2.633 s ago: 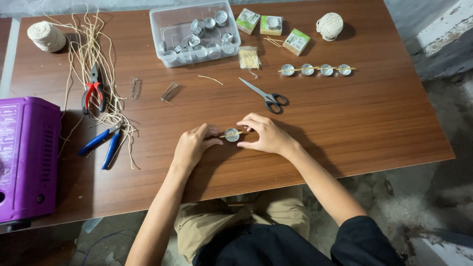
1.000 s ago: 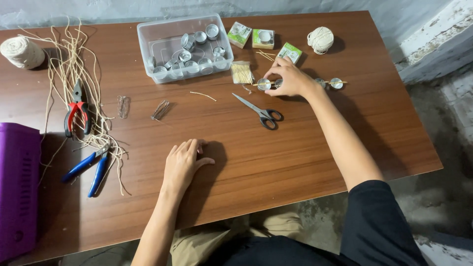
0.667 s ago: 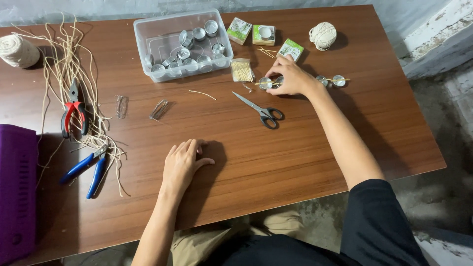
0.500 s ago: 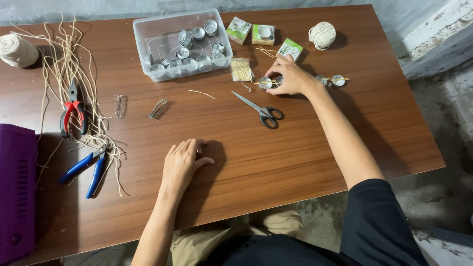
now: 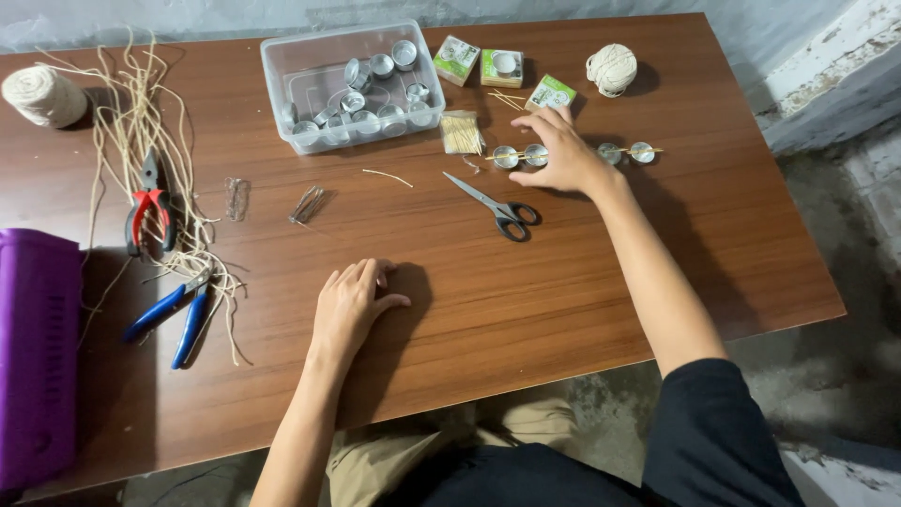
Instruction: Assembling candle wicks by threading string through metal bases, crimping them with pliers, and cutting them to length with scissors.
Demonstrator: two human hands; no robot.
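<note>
Right hand (image 5: pixel 560 153): reached out over the far part of the brown wood-grain table (image 5: pixel 526 282), fingers loosely spread, fingertips on or just at a small round metal cup (image 5: pixel 536 155) with a thin wooden stick across its top. It grips nothing. That cup sits second in a row of like cups: one (image 5: pixel 506 156) just to its left, two more (image 5: pixel 625 151) past the hand.

Left hand (image 5: pixel 351 306): flat on the table near the front edge, palm down, fingers close together, holding nothing.

Packages: three small square cardboard boxes, green and white, at the far edge. One (image 5: pixel 456 59) lies beside the clear plastic tub (image 5: pixel 282 75) of empty metal cups, one (image 5: pixel 505 67) just right of it with a round cup pictured on top, one (image 5: pixel 551 93) tilted, just beyond the right hand. Clear packet of wooden sticks (image 5: pixel 460 133) lies between tub and cup row.

Black-handled scissors (image 5: pixel 495 202) lie near the right hand. Ball of cream twine (image 5: pixel 611 68) at the far right edge. Purple plastic case (image 5: pixel 38 347) at the left edge.
</note>
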